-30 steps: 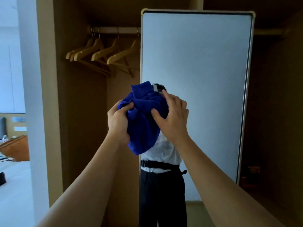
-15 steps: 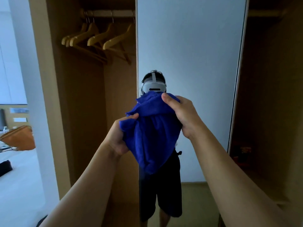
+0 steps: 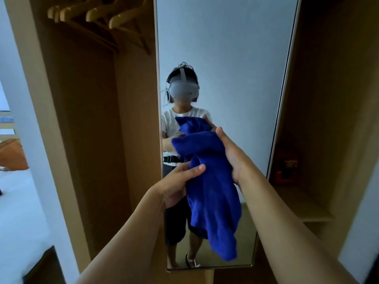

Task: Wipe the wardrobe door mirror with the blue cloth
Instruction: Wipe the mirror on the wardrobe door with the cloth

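Blue cloth [image 3: 211, 193], bunched and hanging in loose folds, held in front of the lower half of the wardrobe door mirror [image 3: 235, 58]. Both forearms extend forward and upward toward the mirror. Left hand [image 3: 176, 187]: palm turned inward, thumb laid across the cloth's left edge, fingers curled behind it in a grip. Right hand [image 3: 229, 152]: raised higher, fingers wrapped over the cloth's upper right fold, wrist bent. Whether the cloth touches the glass cannot be told. 4 wooden hangers [image 3: 98, 15] hang left of the mirror; a shelf [image 3: 297, 201] lies to its right.
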`<action>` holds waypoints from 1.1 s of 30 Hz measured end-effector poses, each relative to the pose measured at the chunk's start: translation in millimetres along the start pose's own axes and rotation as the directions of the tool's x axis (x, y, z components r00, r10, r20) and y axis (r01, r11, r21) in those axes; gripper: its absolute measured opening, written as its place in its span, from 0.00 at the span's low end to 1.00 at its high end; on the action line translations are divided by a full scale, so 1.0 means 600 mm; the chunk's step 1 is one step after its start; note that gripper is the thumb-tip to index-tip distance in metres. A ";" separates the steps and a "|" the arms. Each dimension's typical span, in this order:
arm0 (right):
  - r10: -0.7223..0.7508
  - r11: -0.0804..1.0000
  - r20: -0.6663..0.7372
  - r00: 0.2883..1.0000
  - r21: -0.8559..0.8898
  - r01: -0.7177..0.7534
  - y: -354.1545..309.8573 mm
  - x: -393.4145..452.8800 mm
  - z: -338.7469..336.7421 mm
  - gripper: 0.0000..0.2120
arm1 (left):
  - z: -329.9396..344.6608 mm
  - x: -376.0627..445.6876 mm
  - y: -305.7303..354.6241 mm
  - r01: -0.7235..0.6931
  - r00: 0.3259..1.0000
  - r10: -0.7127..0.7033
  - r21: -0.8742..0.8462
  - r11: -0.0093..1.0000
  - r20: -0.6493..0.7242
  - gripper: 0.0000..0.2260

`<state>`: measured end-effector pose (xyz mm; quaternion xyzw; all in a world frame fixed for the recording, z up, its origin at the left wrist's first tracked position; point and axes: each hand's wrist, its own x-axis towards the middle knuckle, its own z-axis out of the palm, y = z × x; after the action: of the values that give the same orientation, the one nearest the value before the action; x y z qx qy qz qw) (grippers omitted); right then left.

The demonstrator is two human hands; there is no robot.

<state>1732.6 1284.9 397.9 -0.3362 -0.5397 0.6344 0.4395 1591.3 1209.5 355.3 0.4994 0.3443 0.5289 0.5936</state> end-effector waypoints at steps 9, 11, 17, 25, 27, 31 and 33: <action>0.309 0.908 0.049 0.950 0.283 -0.310 0.173 -0.042 -0.081 0.33 | -0.006 -0.005 -0.131 0.283 0.947 -0.294 -0.100 0.954 -0.132 0.14; 0.405 0.849 0.048 0.913 0.351 -0.395 0.221 -0.057 -0.100 0.37 | -0.013 -0.013 -0.166 0.323 0.924 -0.345 -0.152 0.934 -0.162 0.17; 0.581 0.707 0.100 0.808 0.429 -0.562 0.349 -0.099 -0.137 0.38 | -0.037 -0.043 -0.272 0.453 0.817 -0.512 -0.255 0.854 -0.265 0.20; 0.775 0.628 -0.093 0.625 -0.002 -0.779 0.420 -0.116 -0.157 0.21 | -0.054 -0.074 -0.359 0.612 0.578 -0.726 -0.390 0.688 -0.372 0.20; 0.729 0.662 -0.254 0.635 0.030 -0.748 0.439 -0.110 -0.153 0.22 | -0.061 -0.075 -0.369 0.656 0.506 -0.753 -0.380 0.652 -0.420 0.21; 0.618 0.771 -0.212 0.757 -0.023 -0.636 0.463 -0.099 -0.164 0.28 | -0.067 -0.073 -0.385 0.624 0.466 -0.704 -0.364 0.691 -0.536 0.19; 0.619 0.746 -0.062 0.783 -0.265 -0.610 0.468 -0.096 -0.167 0.37 | -0.077 -0.067 -0.395 0.644 0.481 -0.596 -0.201 0.738 -0.643 0.32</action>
<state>1790.3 1262.3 100.8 -0.5421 -0.4872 0.6685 0.1479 1606.9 1194.6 111.4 0.1352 0.7075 0.4089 0.5603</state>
